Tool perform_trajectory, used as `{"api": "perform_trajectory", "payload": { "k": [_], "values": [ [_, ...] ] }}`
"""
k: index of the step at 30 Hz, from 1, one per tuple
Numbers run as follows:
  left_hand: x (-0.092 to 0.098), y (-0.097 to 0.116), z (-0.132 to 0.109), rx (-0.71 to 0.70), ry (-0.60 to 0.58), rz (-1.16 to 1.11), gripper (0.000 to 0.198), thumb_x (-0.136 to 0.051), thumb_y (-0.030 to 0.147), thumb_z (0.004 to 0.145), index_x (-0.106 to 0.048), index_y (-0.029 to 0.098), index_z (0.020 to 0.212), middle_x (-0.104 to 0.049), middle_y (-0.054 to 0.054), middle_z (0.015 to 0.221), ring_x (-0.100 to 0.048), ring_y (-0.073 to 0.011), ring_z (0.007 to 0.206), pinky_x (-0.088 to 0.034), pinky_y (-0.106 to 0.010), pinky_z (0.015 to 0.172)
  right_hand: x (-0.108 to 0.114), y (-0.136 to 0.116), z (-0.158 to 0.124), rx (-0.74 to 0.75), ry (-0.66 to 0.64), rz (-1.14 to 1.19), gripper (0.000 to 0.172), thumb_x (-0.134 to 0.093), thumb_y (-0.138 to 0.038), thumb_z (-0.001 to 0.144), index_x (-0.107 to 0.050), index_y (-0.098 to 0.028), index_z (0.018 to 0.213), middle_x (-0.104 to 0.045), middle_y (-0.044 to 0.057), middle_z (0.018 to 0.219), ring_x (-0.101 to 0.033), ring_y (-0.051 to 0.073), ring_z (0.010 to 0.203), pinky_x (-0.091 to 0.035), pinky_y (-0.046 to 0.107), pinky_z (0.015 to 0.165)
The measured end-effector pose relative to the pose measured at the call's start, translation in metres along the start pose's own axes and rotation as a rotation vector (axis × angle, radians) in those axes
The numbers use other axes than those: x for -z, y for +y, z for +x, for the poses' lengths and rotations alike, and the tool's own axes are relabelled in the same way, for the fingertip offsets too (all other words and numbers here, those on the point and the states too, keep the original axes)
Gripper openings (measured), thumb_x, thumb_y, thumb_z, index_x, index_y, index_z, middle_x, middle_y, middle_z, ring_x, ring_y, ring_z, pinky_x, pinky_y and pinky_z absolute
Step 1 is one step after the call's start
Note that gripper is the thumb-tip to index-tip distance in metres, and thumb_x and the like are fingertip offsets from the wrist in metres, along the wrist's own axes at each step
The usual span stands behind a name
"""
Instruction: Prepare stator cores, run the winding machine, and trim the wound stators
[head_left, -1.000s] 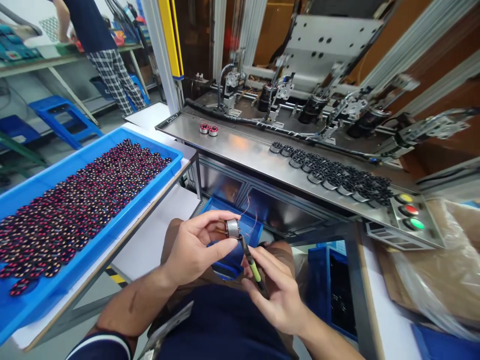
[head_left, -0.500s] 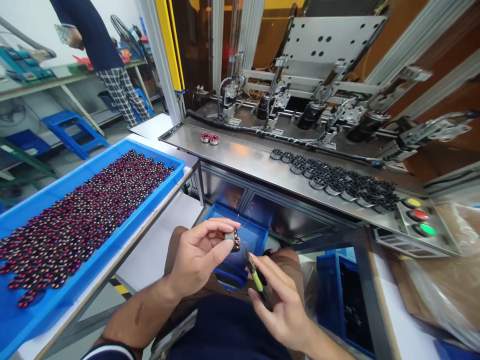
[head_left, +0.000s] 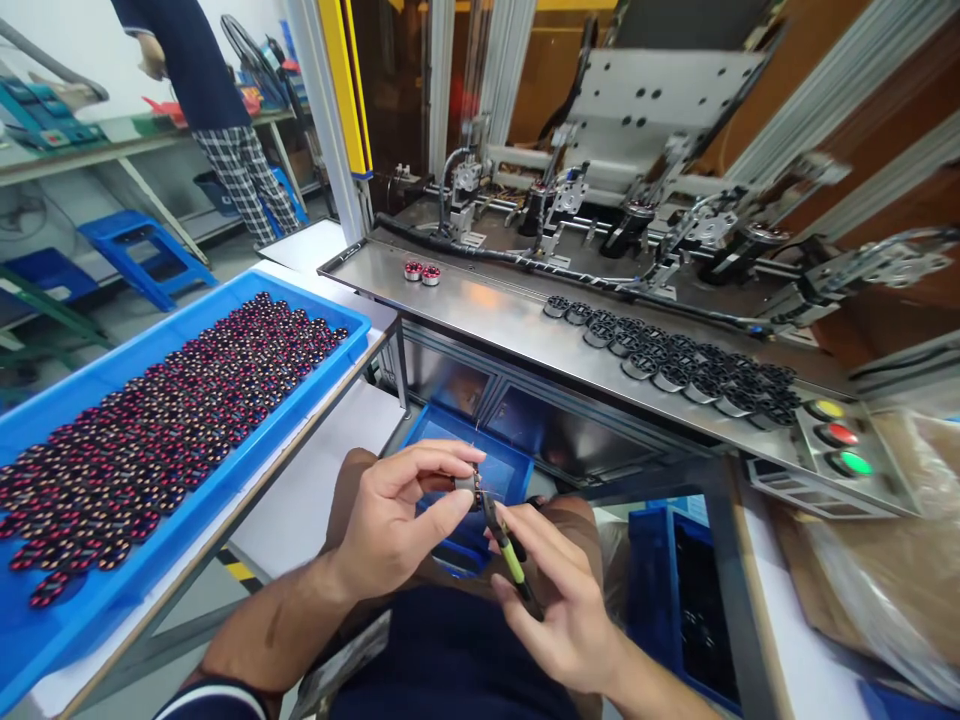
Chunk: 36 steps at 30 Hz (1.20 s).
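Observation:
Between thumb and fingers, my left hand (head_left: 401,515) holds a small round motor stator (head_left: 466,484) with copper windings along its right side; the fingers hide part of it. My right hand (head_left: 559,600) is wrapped round cutting pliers (head_left: 513,560) with black and yellow-green handles. The pliers' jaws are at the stator's right edge, by thin loose wires; whether they touch cannot be made out. Below both hands, a blue bin (head_left: 510,470) stands on the floor between the knees.
At left a blue tray (head_left: 352,350) holds many wound stators. Two red-and-silver stators (head_left: 421,273) and rows of black ones (head_left: 675,365) sit on the metal shelf (head_left: 480,300) before the machine. A button box (head_left: 844,440) is at right. A person (head_left: 202,90) stands far left.
The stator has turned slightly in my left hand, and its fingers have shifted a little to the right. The pliers remain near the stator's edge.

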<state>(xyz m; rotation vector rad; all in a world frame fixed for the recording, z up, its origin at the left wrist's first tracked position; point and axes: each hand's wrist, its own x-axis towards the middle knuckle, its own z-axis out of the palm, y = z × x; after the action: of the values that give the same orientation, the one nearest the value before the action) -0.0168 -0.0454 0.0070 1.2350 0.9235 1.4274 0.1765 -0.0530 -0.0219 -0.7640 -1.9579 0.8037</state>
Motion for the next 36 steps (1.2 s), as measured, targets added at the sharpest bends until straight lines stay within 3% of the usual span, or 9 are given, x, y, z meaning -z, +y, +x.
{"api": "perform_trajectory", "payload": {
  "k": [4,13,24,28,31,36],
  "values": [
    [0.000,0.000,-0.001,0.000,-0.009,0.003,0.013,-0.070,0.014,0.083,-0.072,0.020,0.094,-0.073,-0.009,0.110,-0.066,-0.0207,0.109,-0.055,-0.031,0.093,-0.001,0.002,-0.005,0.003,0.005,-0.059,0.059,-0.053,-0.008,0.083,-0.050,-0.022,0.141,-0.070,0.008,0.090,-0.068,0.021,0.079,-0.060,0.031,0.067],
    [0.001,0.001,-0.001,-0.041,-0.039,-0.004,0.018,-0.068,0.011,0.083,-0.072,0.022,0.098,-0.073,-0.007,0.110,-0.065,-0.0185,0.110,-0.054,-0.029,0.097,-0.003,0.000,-0.003,-0.033,0.034,-0.025,0.060,-0.055,-0.011,0.083,-0.048,-0.021,0.142,-0.067,0.013,0.115,-0.068,0.024,0.100,-0.059,0.037,0.086],
    [0.002,0.002,-0.003,-0.093,-0.072,0.122,0.015,-0.068,0.011,0.083,-0.070,0.019,0.096,-0.073,-0.010,0.109,-0.066,-0.0213,0.109,-0.056,-0.032,0.094,-0.004,0.000,-0.004,-0.049,0.054,-0.084,0.057,-0.054,-0.008,0.083,-0.052,-0.022,0.139,-0.072,0.011,0.105,-0.071,0.022,0.084,-0.061,0.034,0.077],
    [0.006,-0.005,0.000,-0.229,-0.083,0.227,0.025,-0.070,0.010,0.080,-0.069,0.020,0.102,-0.068,-0.012,0.120,-0.064,-0.0233,0.114,-0.055,-0.035,0.097,-0.001,0.001,-0.007,-0.139,0.069,-0.104,0.054,-0.056,-0.012,0.084,-0.054,-0.023,0.138,-0.073,0.009,0.099,-0.070,0.023,0.086,-0.061,0.034,0.078],
    [0.011,-0.012,0.003,-0.346,-0.044,0.313,0.047,-0.076,0.011,0.075,-0.063,0.022,0.118,-0.060,-0.013,0.129,-0.062,-0.0257,0.116,-0.059,-0.035,0.091,0.005,0.002,-0.008,-0.168,0.095,-0.085,0.055,-0.058,-0.013,0.084,-0.054,-0.025,0.137,-0.072,0.008,0.098,-0.070,0.022,0.088,-0.061,0.032,0.078],
    [0.015,-0.013,0.006,-0.591,-0.039,0.558,0.064,-0.078,0.009,0.071,-0.058,0.027,0.130,-0.061,-0.010,0.127,-0.065,-0.0241,0.111,-0.058,-0.038,0.095,0.016,0.000,-0.015,-0.214,0.093,-0.062,0.057,-0.060,-0.015,0.084,-0.052,-0.026,0.139,-0.071,0.006,0.091,-0.069,0.020,0.078,-0.060,0.033,0.078]
  ]
}}
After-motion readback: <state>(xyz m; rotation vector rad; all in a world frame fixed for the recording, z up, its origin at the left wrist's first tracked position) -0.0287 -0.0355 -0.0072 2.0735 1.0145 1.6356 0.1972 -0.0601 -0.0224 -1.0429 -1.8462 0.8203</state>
